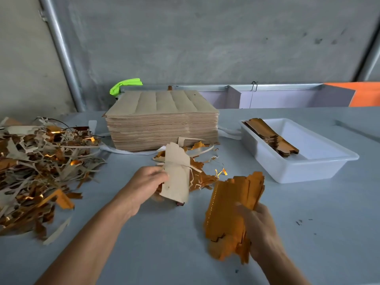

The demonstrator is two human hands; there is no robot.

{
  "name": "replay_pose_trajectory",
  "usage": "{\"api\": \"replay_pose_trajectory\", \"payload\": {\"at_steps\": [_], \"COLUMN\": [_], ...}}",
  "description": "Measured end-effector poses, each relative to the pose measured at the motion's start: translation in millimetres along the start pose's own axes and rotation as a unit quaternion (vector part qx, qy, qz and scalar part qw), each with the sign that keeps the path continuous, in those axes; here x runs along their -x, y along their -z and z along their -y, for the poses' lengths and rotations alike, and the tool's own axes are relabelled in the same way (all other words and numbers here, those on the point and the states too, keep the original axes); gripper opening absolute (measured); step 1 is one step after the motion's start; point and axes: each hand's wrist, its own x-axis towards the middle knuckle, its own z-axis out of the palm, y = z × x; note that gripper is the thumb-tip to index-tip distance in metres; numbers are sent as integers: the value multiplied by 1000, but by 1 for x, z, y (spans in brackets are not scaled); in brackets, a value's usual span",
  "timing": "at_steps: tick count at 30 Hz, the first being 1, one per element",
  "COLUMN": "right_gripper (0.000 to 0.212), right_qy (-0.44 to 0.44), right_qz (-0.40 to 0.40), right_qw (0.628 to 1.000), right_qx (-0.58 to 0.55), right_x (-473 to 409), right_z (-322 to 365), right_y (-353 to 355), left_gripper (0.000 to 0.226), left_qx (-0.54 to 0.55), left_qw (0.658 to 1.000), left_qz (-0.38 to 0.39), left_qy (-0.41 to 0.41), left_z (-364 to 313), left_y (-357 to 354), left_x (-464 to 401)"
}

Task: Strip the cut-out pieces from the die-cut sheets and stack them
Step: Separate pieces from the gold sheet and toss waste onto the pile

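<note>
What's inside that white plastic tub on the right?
The white tub holds one stack of gold cut-out pieces, lying at its left side, brown backs partly showing. The rest of its floor is bare. How many pieces lie under the top ones is hidden.

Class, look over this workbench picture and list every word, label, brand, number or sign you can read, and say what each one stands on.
None: no readable text shows anywhere in the head view.
Stack of brown die-cut sheets: plain, only crease lines.
Gold cut-out pieces in the right hand: no print visible.
White plastic tray: no label visible.
Dark marks on the table: specks, not letters.
</note>
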Motion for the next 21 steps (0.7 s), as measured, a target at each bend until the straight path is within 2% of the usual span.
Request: {"api": "replay_pose_trajectory", "payload": {"at_steps": [3,6,9,12,15,19,21], "right_gripper": [9,16,15,14,17,26,39], "right_qy": [25,48,56,40,42,60,78], "right_qz": [17,59,75,71,51,48,65], "right_qw": [996,985,979,988,996,997,994], "right_qx": [88,156,182,129,66,-1,-39], "right_x": [2,0,-3,-2,0,2,6], "right_z": [3,2,3,3,0,-8,-11], "right_y": [-7,-10,-15,-20,-22,-18,-17], "left_gripper": [34,43,50,46,38,40,42], "left_qx": [-68,-215,-240,-242,-247,-232,-196], "left_qw": [997,963,941,943,938,933,946], "left_qz": [-1,-44,-8,78,132,176,170], "left_qy": [-30,-153,-239,-214,-206,-211,-196], "left_z": [-1,-11,-22,-24,-19,-13,-12], "left_y": [-11,-19,-32,-50,-62,-69,-69], "left_x": [0,4,13,19,22,26,26]}}
